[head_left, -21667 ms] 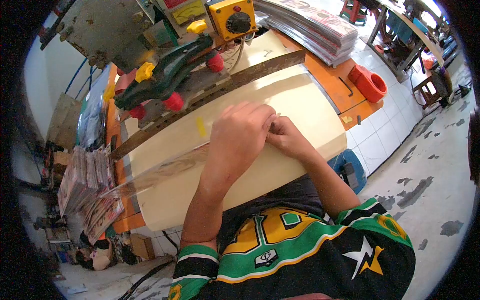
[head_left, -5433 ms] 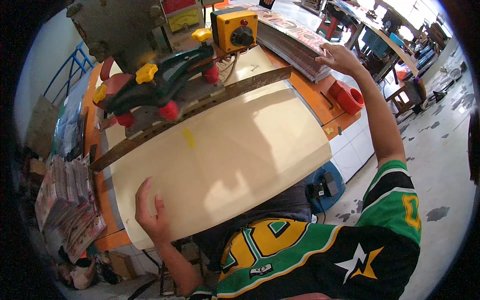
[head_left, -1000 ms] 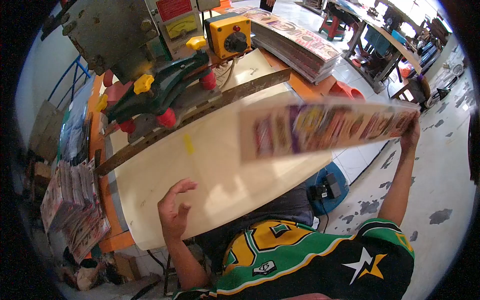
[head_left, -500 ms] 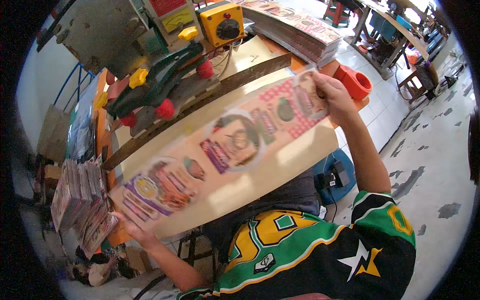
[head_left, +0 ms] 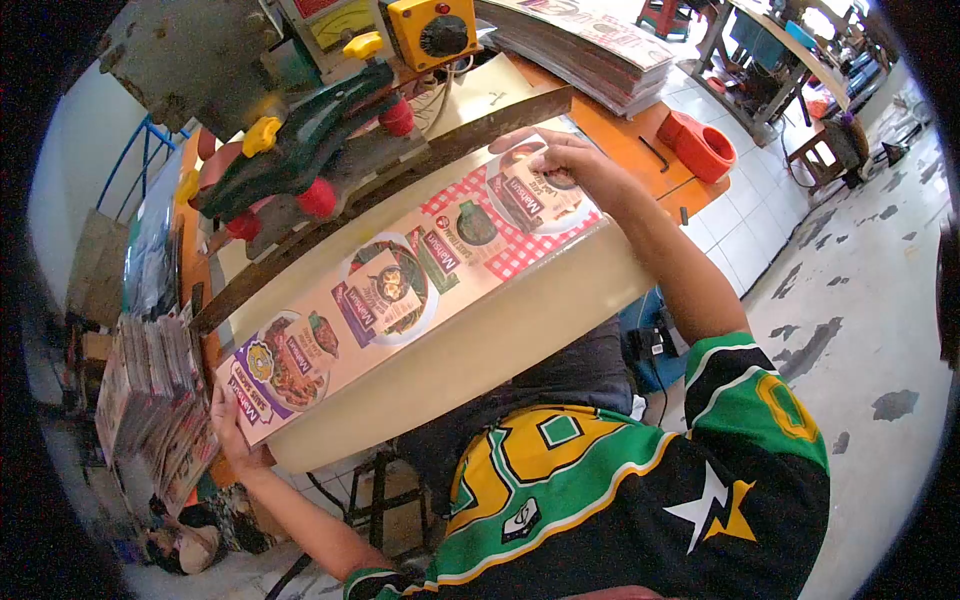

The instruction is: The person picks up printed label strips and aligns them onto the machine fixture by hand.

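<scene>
A long printed sheet (head_left: 462,290) with food pictures and a red checked pattern lies tilted across a cream board (head_left: 480,350). My left hand (head_left: 236,430) grips its lower left corner, with the thumb along the short edge and the other fingers partly hidden. At the far right end, my right hand (head_left: 570,170) holds the sheet's upper corner, fingers reaching along its end. Just beyond the sheet runs a long metal bar (head_left: 400,190). Above this bar sits a dark green machine arm (head_left: 300,150) with yellow knobs and red rollers.
A yellow control box (head_left: 433,32) stands at the back. Stacked printed sheets (head_left: 590,50) lie behind right, near a red tape dispenser-like object (head_left: 697,147) on the orange table (head_left: 640,130). Bundled prints (head_left: 150,400) stand at left. A blue stool (head_left: 650,350) is at right.
The printed sheet has come down from a blurred, raised position onto the cream board. My right hand has moved left and slightly up; my left hand has shifted slightly left and up.
</scene>
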The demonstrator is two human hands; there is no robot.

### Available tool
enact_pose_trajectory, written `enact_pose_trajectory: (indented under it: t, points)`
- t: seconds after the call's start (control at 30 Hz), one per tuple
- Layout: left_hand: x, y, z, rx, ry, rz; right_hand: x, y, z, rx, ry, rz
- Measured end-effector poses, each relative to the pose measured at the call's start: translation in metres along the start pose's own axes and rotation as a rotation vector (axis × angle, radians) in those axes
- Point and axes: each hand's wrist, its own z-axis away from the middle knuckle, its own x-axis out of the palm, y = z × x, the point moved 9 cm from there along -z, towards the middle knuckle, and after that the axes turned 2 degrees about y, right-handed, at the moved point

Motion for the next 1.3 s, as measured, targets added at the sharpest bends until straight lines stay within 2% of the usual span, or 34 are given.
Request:
enact_pose_trajectory:
  t: [0.03,0.17,0.23,0.37,0.47,0.63,0.7,0.77,0.83,0.9,0.93,1.03,1.17,1.3]
  points:
    - [0.012,0.008,0.000,0.045,-0.026,-0.011,0.000,-0.002,0.000,-0.019,0.019,-0.019]
    - [0.007,0.000,-0.015,0.013,-0.075,-0.035,-0.004,0.012,0.004,0.025,0.066,-0.050]
    - [0.012,0.005,-0.016,0.048,-0.013,0.039,-0.006,0.017,0.005,0.032,0.096,-0.050]
    - [0.012,0.004,-0.020,0.040,-0.039,0.000,-0.006,0.026,0.007,0.115,0.136,-0.123]
    - [0.030,0.013,-0.013,0.063,-0.007,0.041,-0.005,0.028,0.003,0.122,0.097,-0.115]
    - [0.011,0.005,-0.023,0.029,-0.019,0.038,-0.006,0.025,-0.005,0.053,0.058,-0.084]
    - [0.010,0.006,-0.023,0.024,0.002,0.036,0.005,0.017,-0.001,0.078,0.084,-0.070]
    - [0.006,0.007,-0.026,0.083,0.002,0.041,-0.004,0.012,0.002,0.084,0.269,-0.011]
    - [-0.003,0.014,-0.026,0.146,0.117,-0.119,-0.014,0.021,-0.008,0.027,0.197,0.058]
    - [-0.006,0.007,-0.033,0.094,0.042,0.023,-0.014,0.029,-0.014,0.033,0.127,-0.050]
    - [-0.008,0.008,-0.029,0.102,0.110,0.060,-0.017,0.031,-0.014,0.041,0.105,-0.027]
    - [-0.003,0.009,-0.029,0.131,0.103,0.130,-0.011,0.023,-0.016,0.029,0.021,-0.005]
    - [-0.004,0.008,-0.027,0.142,0.137,0.106,-0.010,0.019,-0.013,0.010,0.157,0.071]
    - [-0.003,0.012,-0.028,0.201,0.152,0.084,0.002,0.011,-0.007,0.027,0.133,0.093]
